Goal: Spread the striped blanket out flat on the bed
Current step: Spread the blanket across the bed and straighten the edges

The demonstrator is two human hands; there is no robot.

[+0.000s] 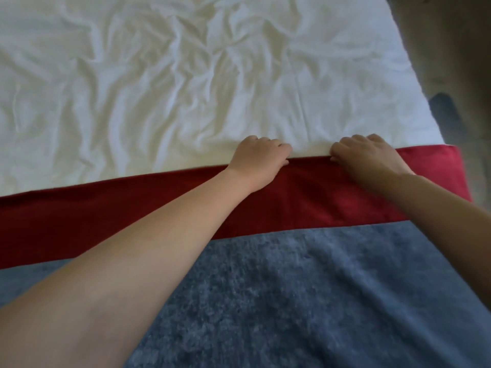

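The striped blanket (pixel 292 288) lies on the bed with a fuzzy grey-blue band near me and a red band (pixel 93 211) along its far edge. My left hand (pixel 259 158) and my right hand (pixel 369 155) both sit on that far red edge, fingers curled over it, side by side right of centre. Beyond the edge stretches the bed's wrinkled white sheet (pixel 159 88). The blanket's right corner (pixel 451 155) lies at the bed's right side. Both forearms reach across the blanket.
The bed's right edge (pixel 414 75) runs diagonally at the upper right, with brownish floor (pixel 462 49) beyond it. A dark object (pixel 446 110) lies on the floor close to the bed's edge.
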